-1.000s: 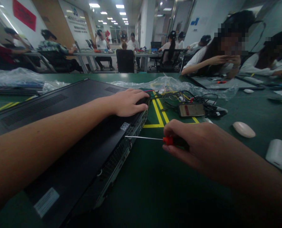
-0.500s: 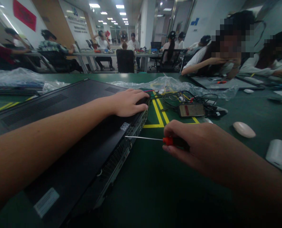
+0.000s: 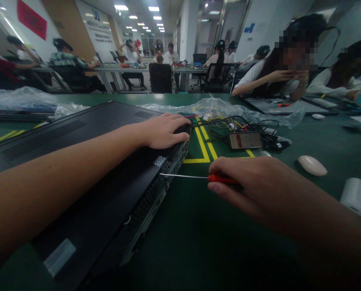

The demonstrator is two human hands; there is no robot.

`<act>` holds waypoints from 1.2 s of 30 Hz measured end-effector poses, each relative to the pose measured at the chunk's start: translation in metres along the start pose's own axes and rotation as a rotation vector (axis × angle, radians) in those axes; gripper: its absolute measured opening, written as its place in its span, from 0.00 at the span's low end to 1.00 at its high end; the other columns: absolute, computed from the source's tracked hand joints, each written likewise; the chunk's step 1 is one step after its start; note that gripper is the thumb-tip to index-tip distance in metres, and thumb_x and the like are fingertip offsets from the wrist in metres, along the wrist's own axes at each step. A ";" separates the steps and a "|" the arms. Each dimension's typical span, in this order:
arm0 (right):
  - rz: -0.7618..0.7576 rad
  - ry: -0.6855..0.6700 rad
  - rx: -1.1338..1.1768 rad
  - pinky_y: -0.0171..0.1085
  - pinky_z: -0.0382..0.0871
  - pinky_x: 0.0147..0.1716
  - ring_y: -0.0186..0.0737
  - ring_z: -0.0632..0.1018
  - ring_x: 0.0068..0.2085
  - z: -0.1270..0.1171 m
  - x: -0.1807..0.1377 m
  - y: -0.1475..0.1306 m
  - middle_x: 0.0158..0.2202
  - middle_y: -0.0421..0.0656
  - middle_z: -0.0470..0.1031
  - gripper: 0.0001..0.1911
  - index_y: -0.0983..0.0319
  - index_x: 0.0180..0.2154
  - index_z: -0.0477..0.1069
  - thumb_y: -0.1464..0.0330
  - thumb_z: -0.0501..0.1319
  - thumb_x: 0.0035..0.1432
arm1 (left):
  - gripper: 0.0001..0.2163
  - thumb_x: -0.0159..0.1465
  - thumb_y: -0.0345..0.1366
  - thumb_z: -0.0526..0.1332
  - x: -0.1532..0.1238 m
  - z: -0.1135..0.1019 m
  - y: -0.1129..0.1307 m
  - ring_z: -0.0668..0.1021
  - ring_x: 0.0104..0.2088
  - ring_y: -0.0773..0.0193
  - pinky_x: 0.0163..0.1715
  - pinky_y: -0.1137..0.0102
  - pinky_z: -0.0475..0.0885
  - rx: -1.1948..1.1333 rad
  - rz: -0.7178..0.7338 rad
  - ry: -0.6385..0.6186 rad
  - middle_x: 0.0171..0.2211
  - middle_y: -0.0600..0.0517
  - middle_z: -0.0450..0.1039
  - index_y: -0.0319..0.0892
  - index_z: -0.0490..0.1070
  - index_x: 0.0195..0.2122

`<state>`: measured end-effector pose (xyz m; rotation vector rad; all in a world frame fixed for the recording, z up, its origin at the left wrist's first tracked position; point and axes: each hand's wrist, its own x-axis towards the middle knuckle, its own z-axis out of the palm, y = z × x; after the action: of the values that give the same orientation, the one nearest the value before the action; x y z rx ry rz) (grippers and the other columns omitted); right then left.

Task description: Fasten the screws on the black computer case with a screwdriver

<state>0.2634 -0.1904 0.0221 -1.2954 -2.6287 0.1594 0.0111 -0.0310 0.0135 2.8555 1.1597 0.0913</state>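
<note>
A black desktop computer case (image 3: 107, 194) lies on its side across the green table, its rear panel turned towards the right. My left hand (image 3: 168, 130) rests flat on the far corner of the case, fingers stretched out over the edge. In my right hand (image 3: 247, 182) is a screwdriver (image 3: 219, 178) with a red and dark handle, gripped between thumb and fingers. Its thin metal shaft points left, and the tip touches the upper edge of the rear panel. Whether a screw sits under the tip is too small to tell.
Behind the case lie clear plastic wrap (image 3: 229, 106), tangled black cables (image 3: 219, 125) and a phone-like device (image 3: 245, 140). A pale oval object (image 3: 312, 165) and a white boxy object (image 3: 359, 198) stand to the right. Across the table a person (image 3: 268, 76) sits; others work farther back.
The screwdriver handle has turned in my right hand, showing more red now. Its tip stays at the same spot, and my left hand has not moved.
</note>
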 end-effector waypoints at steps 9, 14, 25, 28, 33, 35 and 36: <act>-0.033 -0.002 0.004 0.39 0.62 0.31 0.43 0.82 0.33 0.003 -0.001 -0.001 0.36 0.41 0.85 0.12 0.57 0.45 0.78 0.61 0.57 0.78 | 0.35 0.76 0.56 0.48 0.001 0.002 -0.001 0.66 0.77 0.47 0.79 0.55 0.57 -0.003 0.006 0.008 0.78 0.40 0.64 0.40 0.62 0.76; -0.018 0.061 -0.019 0.35 0.58 0.26 0.40 0.81 0.28 0.007 -0.005 0.002 0.33 0.37 0.82 0.11 0.56 0.50 0.71 0.65 0.67 0.69 | 0.34 0.76 0.56 0.48 0.001 0.002 -0.003 0.66 0.77 0.46 0.78 0.53 0.57 -0.005 0.011 0.009 0.78 0.40 0.65 0.41 0.62 0.76; -0.003 0.040 -0.057 0.36 0.51 0.23 0.40 0.78 0.25 0.005 -0.001 -0.001 0.29 0.37 0.80 0.04 0.55 0.43 0.71 0.68 0.65 0.69 | 0.35 0.76 0.56 0.48 0.001 0.002 -0.002 0.66 0.78 0.46 0.79 0.54 0.56 -0.001 0.009 0.005 0.78 0.39 0.64 0.39 0.62 0.77; 0.002 0.043 -0.058 0.36 0.50 0.23 0.39 0.78 0.25 0.004 -0.001 -0.001 0.29 0.37 0.80 0.04 0.55 0.42 0.71 0.68 0.65 0.69 | 0.35 0.76 0.56 0.48 0.001 0.001 -0.002 0.66 0.78 0.46 0.79 0.53 0.56 -0.001 0.010 -0.001 0.78 0.39 0.64 0.40 0.62 0.77; -0.016 0.052 -0.039 0.35 0.52 0.24 0.39 0.78 0.25 0.004 -0.001 0.000 0.29 0.37 0.81 0.04 0.55 0.42 0.72 0.68 0.66 0.68 | 0.35 0.76 0.57 0.48 0.001 0.001 -0.002 0.66 0.77 0.46 0.79 0.53 0.57 0.006 0.008 0.000 0.78 0.40 0.64 0.40 0.62 0.76; -0.015 0.051 -0.039 0.36 0.52 0.23 0.40 0.78 0.25 0.004 0.000 0.000 0.29 0.36 0.80 0.04 0.55 0.42 0.72 0.68 0.66 0.68 | 0.35 0.76 0.57 0.48 0.001 0.001 -0.002 0.66 0.78 0.46 0.79 0.54 0.57 0.011 0.008 0.001 0.78 0.40 0.64 0.39 0.62 0.77; -0.015 0.049 -0.039 0.36 0.52 0.23 0.40 0.78 0.25 0.004 0.000 0.000 0.29 0.36 0.80 0.04 0.55 0.42 0.72 0.68 0.66 0.68 | 0.36 0.76 0.57 0.47 0.001 0.001 -0.001 0.66 0.78 0.47 0.79 0.54 0.57 0.014 0.007 0.001 0.78 0.40 0.64 0.39 0.62 0.77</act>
<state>0.2630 -0.1904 0.0181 -1.2752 -2.6115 0.0731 0.0110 -0.0293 0.0123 2.8724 1.1552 0.0854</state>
